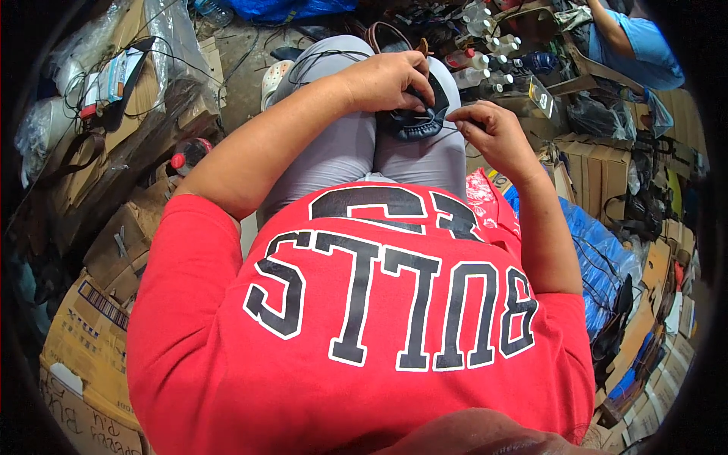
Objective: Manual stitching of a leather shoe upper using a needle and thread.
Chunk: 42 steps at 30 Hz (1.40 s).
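A dark, shiny shoe (415, 130) with a gathered seam rests on my lap between my knees, over grey trousers (334, 152). My left hand (388, 82) is closed over its upper part, fingers curled down against the leather. Just right of the shoe, my right hand (494, 135) pinches a thin thread-like strand that runs toward the seam. Whether a needle is also between those fingertips is too small to tell. A loose black cord (330, 54) lies across my left knee.
Several small bottles (485, 61) stand beyond my right knee. Cardboard boxes (83, 326) and plastic-wrapped stuff (171, 57) crowd the left; a blue plastic bag (599, 250) and more cardboard (599, 167) lie right. At top right shows another person's arm and blue sleeve (637, 49).
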Tool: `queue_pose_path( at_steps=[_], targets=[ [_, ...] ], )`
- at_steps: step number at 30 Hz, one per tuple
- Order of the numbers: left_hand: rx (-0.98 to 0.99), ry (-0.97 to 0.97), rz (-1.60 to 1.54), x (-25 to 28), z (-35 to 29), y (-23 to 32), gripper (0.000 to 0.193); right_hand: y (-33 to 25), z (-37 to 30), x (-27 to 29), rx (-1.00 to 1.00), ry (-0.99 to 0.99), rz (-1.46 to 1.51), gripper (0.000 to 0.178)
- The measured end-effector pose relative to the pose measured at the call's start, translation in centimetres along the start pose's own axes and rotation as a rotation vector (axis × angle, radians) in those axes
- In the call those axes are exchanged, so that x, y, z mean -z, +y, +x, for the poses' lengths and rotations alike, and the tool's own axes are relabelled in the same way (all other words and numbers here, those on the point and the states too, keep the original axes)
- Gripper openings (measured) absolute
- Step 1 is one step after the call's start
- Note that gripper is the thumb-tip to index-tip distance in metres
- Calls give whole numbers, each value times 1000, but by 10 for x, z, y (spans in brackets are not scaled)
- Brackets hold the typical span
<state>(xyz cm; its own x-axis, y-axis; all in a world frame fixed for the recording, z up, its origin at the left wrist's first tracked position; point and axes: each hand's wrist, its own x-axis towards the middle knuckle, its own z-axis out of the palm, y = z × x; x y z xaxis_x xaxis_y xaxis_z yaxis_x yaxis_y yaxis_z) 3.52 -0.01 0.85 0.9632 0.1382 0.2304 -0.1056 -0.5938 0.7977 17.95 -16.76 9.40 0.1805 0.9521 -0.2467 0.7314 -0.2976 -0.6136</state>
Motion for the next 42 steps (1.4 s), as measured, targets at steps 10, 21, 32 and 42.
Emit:
queue_pose_path(
  at_steps=[10,21,32,42],
  targets=[
    [7,5,-14,1,-3,2,20,29,3,-11,-84,-125,336,18],
    [46,-54,57,0,9,1,22,34,11,-36,-26,38,341,17],
    [199,239,60,16,-44,37,46,22,-22,-37,230,244,-108,30],
    [119,284,518,-19,-52,48,19,44,-30,-40,104,172,108,32]
  ],
)
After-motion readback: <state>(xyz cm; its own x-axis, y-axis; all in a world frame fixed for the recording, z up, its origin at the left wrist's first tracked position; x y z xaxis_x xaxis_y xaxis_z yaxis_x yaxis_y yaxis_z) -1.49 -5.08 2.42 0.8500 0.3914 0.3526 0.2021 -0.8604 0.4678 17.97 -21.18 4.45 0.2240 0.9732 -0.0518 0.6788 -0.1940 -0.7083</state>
